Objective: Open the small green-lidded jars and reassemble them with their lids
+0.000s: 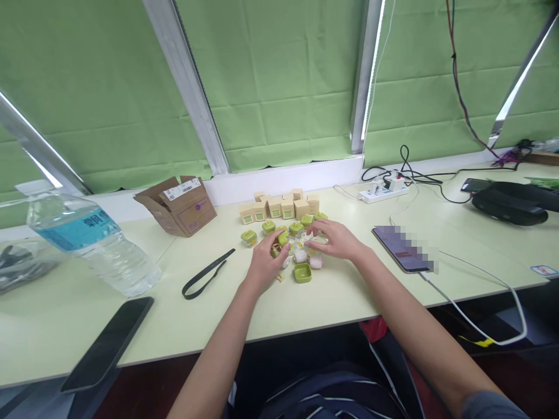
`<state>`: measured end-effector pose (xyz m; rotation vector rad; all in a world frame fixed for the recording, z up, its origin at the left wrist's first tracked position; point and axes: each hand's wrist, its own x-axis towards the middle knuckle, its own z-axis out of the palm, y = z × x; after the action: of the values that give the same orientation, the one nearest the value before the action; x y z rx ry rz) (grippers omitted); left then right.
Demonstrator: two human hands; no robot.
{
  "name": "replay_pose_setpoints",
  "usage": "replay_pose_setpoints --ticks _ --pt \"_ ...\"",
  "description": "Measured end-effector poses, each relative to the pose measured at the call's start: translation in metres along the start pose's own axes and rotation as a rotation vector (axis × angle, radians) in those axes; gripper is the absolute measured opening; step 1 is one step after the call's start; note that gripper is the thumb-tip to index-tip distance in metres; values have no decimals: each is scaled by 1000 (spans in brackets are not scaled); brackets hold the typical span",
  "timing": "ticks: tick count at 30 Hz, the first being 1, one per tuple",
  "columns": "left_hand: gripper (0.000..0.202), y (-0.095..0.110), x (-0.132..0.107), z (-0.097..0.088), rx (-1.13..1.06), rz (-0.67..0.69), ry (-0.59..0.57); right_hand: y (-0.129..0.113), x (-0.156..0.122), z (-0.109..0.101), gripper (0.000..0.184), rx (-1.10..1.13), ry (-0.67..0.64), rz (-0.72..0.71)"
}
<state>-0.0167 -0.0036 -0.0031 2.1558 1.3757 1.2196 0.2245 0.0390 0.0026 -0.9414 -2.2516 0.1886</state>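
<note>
My left hand (265, 263) rests on the pale table among several small green-lidded jars, its fingers curled round one green-lidded jar (283, 238). My right hand (334, 238) lies just to the right with fingers bent over a small clear piece I cannot make out. A loose green lid (302, 272) and a small pink-white jar (315, 262) sit in front of the hands. Behind them stands a row of small tan boxes (279, 208) with green labels.
An open cardboard box (177, 205) sits at the back left. A water bottle (89, 241) lies at left, a dark phone (107, 343) at the front edge, a black strap (207, 273) between. A phone on a cable (402, 249), a power strip (384, 191) and a black pouch (509, 205) are on the right.
</note>
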Motion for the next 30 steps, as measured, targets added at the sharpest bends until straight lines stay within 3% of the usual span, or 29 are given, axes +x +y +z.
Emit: replay_pose_setpoints --ticks 3,8,18,25,30 --pt "45 1 -1 0 -41 -4 -15 -4 4 9 18 64 93 -46" --pt "50 3 -2 2 -128 -26 -25 -12 6 23 18 200 132 -105" --pt "51 -4 1 6 -378 -36 -131 -18 6 35 9 190 235 -152" --pt "53 -12 3 7 -449 4 -108 -17 8 42 2 277 206 -102" --pt "57 -11 2 7 -494 -51 -137 -17 10 43 11 382 187 -7"
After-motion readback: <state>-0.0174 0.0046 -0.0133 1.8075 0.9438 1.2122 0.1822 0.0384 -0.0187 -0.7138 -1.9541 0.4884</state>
